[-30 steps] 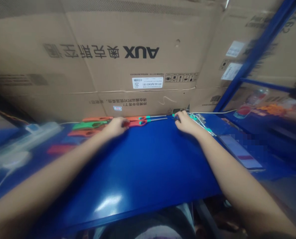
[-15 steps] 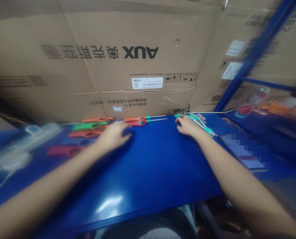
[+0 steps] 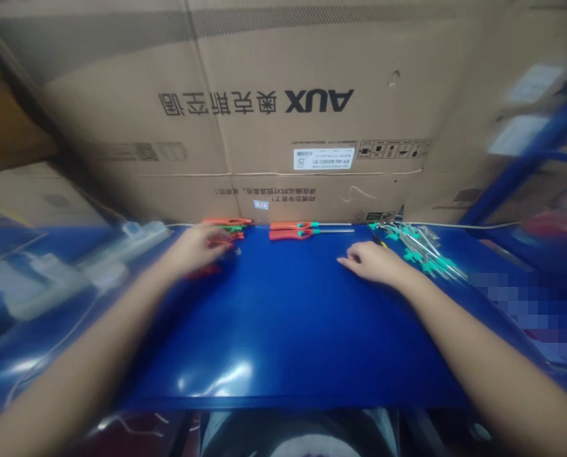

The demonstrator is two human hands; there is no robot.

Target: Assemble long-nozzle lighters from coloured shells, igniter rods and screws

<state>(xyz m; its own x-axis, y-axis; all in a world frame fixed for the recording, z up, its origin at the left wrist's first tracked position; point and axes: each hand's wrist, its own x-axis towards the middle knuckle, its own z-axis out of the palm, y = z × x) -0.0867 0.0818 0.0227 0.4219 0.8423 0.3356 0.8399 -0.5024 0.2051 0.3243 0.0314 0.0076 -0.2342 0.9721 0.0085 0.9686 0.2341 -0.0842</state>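
My left hand (image 3: pixel 195 249) is over a group of orange and green lighter handles (image 3: pixel 228 221) at the left back of the blue table, thumb and fingers apart. Motion blur hides whether it touches them. My right hand (image 3: pixel 371 261) is closed, fingers curled and thumb pointing left, in front of a pile of metal tubes with teal parts (image 3: pixel 423 246). A thin dark and yellow thing (image 3: pixel 379 237) shows just behind its knuckles; whether the hand grips it is hidden. Between the hands, two long-nosed lighters (image 3: pixel 290 234) with orange handles, teal collars and metal tubes lie side by side.
A big cardboard carton (image 3: pixel 259 57) with upside-down print stands along the table's back edge. A white power strip (image 3: pixel 135 238) and cables lie at the left. At the right are a blue metal post (image 3: pixel 526 158) and a blurred, pixelated flat thing (image 3: pixel 526 317).
The view has turned left. Against the table, my left hand has moved left from beside the two lighters to the handles. My right hand has drawn left and nearer, away from the teal parts.
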